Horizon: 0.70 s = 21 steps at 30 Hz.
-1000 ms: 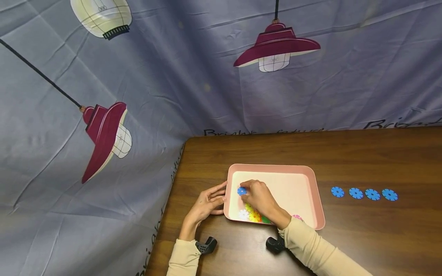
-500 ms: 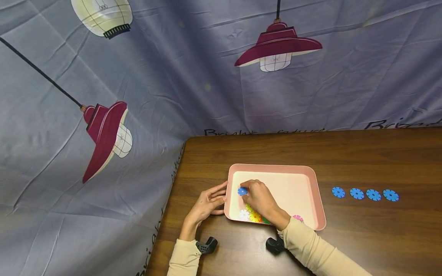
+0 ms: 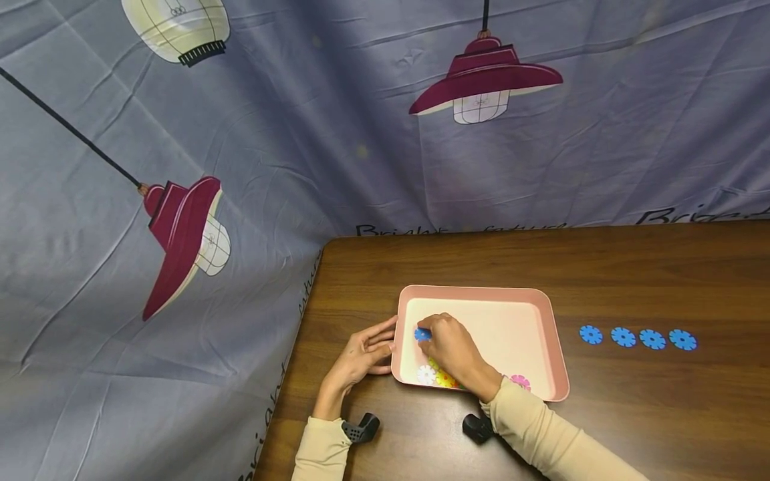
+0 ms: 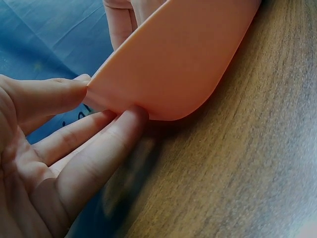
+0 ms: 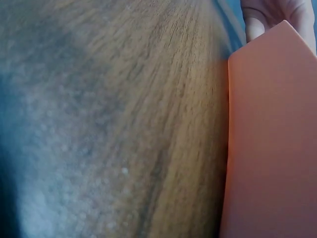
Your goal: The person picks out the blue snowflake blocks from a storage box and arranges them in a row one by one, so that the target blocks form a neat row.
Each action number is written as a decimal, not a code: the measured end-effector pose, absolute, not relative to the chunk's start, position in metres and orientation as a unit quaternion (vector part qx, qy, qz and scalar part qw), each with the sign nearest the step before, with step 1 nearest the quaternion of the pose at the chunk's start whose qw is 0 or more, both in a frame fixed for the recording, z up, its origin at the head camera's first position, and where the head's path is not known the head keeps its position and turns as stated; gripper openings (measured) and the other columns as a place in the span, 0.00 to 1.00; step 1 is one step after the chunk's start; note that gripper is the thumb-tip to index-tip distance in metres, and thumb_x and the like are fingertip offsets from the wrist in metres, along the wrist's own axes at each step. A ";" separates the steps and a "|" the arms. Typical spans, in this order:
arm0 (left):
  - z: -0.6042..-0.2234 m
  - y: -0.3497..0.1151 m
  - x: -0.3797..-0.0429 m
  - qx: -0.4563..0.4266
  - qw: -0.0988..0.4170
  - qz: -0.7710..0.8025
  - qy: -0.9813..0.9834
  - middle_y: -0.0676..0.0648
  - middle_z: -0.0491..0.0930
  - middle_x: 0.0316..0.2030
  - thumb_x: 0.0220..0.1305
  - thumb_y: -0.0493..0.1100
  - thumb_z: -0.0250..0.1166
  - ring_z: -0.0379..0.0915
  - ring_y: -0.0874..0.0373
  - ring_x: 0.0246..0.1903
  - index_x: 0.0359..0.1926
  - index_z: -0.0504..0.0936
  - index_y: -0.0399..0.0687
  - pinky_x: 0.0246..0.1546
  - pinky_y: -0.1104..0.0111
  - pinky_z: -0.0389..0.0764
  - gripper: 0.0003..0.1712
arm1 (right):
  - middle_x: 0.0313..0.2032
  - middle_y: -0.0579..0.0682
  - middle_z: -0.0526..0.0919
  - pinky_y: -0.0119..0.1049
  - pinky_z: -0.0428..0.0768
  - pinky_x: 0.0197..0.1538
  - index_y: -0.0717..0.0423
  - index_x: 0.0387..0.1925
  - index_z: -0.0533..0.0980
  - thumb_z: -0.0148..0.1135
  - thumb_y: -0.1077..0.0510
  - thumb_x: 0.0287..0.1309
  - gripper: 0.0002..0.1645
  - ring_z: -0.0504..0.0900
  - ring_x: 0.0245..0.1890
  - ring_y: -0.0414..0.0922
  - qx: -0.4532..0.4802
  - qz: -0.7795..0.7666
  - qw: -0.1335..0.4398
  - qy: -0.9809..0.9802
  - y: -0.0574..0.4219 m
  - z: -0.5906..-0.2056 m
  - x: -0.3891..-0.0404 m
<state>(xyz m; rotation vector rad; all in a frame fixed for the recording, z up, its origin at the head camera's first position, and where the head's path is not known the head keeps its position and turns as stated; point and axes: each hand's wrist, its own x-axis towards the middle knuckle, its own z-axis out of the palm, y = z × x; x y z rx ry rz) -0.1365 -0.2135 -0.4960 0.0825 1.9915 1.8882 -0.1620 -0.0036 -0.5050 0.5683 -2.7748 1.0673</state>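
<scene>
A shallow pink tray (image 3: 555, 351) sits on the table in the head view. My left hand (image 3: 355, 359) touches its left wall with nearly straight fingers and thumb, seen closer in the left wrist view against the tray's outer wall (image 4: 173, 64). Inside the tray, at its left part, my right hand (image 3: 455, 345) pinches a blue notched flower-shaped disc (image 3: 422, 335) between thumb and fingers. Below that hand lie a white flower disc (image 3: 426, 375), a yellow-orange one (image 3: 446, 379) and other pieces partly hidden by the hand. A pink disc (image 3: 520, 381) shows beside the right wrist.
Several blue flower discs (image 3: 652, 339) form a row on the wooden table (image 3: 637, 280) right of the tray. A curtain (image 3: 361, 133) printed with lamps hangs behind and to the left. In the right wrist view, the tray's side (image 5: 272, 139) stands close by.
My right hand has shifted very slightly, and its fingers cover a little more of the blue disc. More of the pink disc shows. My left hand stays against the tray.
</scene>
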 end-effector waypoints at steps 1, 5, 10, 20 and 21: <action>-0.496 -0.214 -0.137 0.030 0.197 0.674 0.712 0.30 0.69 0.63 0.69 0.33 0.60 0.74 0.45 0.55 0.72 0.66 0.45 0.39 0.54 0.84 0.32 | 0.40 0.55 0.87 0.48 0.81 0.50 0.65 0.39 0.85 0.77 0.66 0.43 0.17 0.83 0.44 0.52 0.187 0.352 0.059 -0.915 -0.004 -0.505 -0.162; -0.496 -0.214 -0.137 0.031 0.198 0.672 0.712 0.30 0.69 0.63 0.69 0.33 0.61 0.74 0.45 0.55 0.72 0.66 0.46 0.39 0.54 0.84 0.32 | 0.39 0.54 0.87 0.48 0.81 0.50 0.64 0.38 0.86 0.78 0.64 0.43 0.17 0.83 0.43 0.52 0.187 0.351 0.064 -0.915 -0.004 -0.504 -0.162; -0.495 -0.214 -0.137 0.035 0.200 0.671 0.713 0.31 0.69 0.62 0.69 0.34 0.61 0.75 0.45 0.55 0.72 0.66 0.46 0.39 0.55 0.85 0.32 | 0.39 0.52 0.87 0.47 0.81 0.49 0.63 0.39 0.86 0.77 0.64 0.44 0.16 0.83 0.44 0.51 0.188 0.342 0.070 -0.918 -0.004 -0.505 -0.162; -0.495 -0.214 -0.137 0.037 0.200 0.674 0.710 0.31 0.69 0.63 0.69 0.33 0.60 0.73 0.44 0.57 0.72 0.65 0.46 0.39 0.55 0.85 0.32 | 0.39 0.55 0.87 0.47 0.81 0.50 0.65 0.38 0.85 0.74 0.66 0.45 0.14 0.83 0.44 0.53 0.192 0.348 0.071 -0.915 -0.005 -0.504 -0.164; -0.495 -0.214 -0.136 0.035 0.200 0.673 0.711 0.31 0.69 0.63 0.69 0.33 0.60 0.73 0.44 0.57 0.72 0.65 0.47 0.40 0.55 0.85 0.32 | 0.39 0.56 0.86 0.47 0.81 0.49 0.65 0.38 0.85 0.74 0.67 0.45 0.14 0.83 0.44 0.53 0.191 0.351 0.070 -0.914 -0.005 -0.504 -0.164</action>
